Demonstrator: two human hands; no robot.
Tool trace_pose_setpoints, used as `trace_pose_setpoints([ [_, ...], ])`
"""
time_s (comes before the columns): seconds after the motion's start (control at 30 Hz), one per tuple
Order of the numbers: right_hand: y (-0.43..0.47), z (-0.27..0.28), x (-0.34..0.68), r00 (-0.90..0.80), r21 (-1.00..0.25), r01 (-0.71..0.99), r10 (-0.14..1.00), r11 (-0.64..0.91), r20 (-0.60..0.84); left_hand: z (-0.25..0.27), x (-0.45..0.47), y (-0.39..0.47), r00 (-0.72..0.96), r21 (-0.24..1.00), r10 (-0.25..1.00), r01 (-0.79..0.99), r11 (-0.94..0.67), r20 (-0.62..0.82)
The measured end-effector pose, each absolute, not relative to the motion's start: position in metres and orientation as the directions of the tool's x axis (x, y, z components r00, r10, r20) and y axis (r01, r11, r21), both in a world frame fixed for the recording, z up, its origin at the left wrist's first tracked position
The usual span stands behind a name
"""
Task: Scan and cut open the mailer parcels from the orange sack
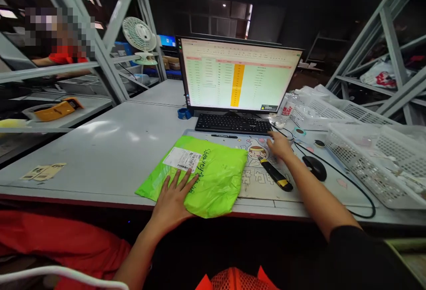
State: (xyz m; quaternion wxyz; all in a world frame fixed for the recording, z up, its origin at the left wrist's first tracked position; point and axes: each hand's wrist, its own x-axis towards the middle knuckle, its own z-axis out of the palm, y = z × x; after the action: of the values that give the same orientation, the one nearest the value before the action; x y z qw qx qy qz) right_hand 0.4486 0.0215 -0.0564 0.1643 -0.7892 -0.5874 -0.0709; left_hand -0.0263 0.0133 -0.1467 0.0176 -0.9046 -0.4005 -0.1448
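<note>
A bright green plastic mailing bag (219, 179) lies on the desk, with a white shipping label (181, 158) and black handwriting on its upper side. My left hand (175, 196) rests flat on its lower left part, fingers spread. At the right end of the black keyboard (233, 124), my right hand (279, 145) reaches out, its fingertips at the keys and nothing seen in its grasp. A black and yellow utility knife (275, 174) lies between the bag and my right forearm. Just below the keyboard is a black pen (224, 136).
A monitor (213, 77) showing a spreadsheet stands behind the keyboard. On the right are a black mouse (314, 168) with its cable and white perforated baskets (376, 170). Blue tape (184, 113) sits left of the keyboard. A fan (140, 37) and another person are at the left.
</note>
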Motion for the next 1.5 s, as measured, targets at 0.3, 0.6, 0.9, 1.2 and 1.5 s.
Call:
trace_pose_setpoints([
  [0.3,0.083,-0.065,0.434,0.26,-0.145,0.961,0.949,-0.236,0.178,-0.142,-0.026,0.012,0.633,0.104,0.73,0.733,-0.672,0.257],
  [0.6,0.114,-0.063,0.425,0.263,-0.092,0.963,0.955,-0.252,0.138,-0.138,-0.024,0.011,0.618,0.145,0.754,0.744,-0.652,0.222],
  [0.9,0.112,-0.055,0.422,0.317,-0.082,0.947,0.942,-0.31,0.111,-0.135,-0.024,0.01,0.615,0.163,0.76,0.745,-0.647,0.21],
  [1.2,0.045,-0.024,0.445,0.27,-0.162,0.958,0.937,-0.238,0.222,-0.14,-0.026,0.01,0.621,0.159,0.745,0.732,-0.662,0.242],
  [1.5,-0.135,-0.113,0.605,0.4,-0.261,0.916,0.754,-0.305,0.522,-0.15,-0.029,0.015,0.64,0.11,0.708,0.714,-0.692,0.299],
])
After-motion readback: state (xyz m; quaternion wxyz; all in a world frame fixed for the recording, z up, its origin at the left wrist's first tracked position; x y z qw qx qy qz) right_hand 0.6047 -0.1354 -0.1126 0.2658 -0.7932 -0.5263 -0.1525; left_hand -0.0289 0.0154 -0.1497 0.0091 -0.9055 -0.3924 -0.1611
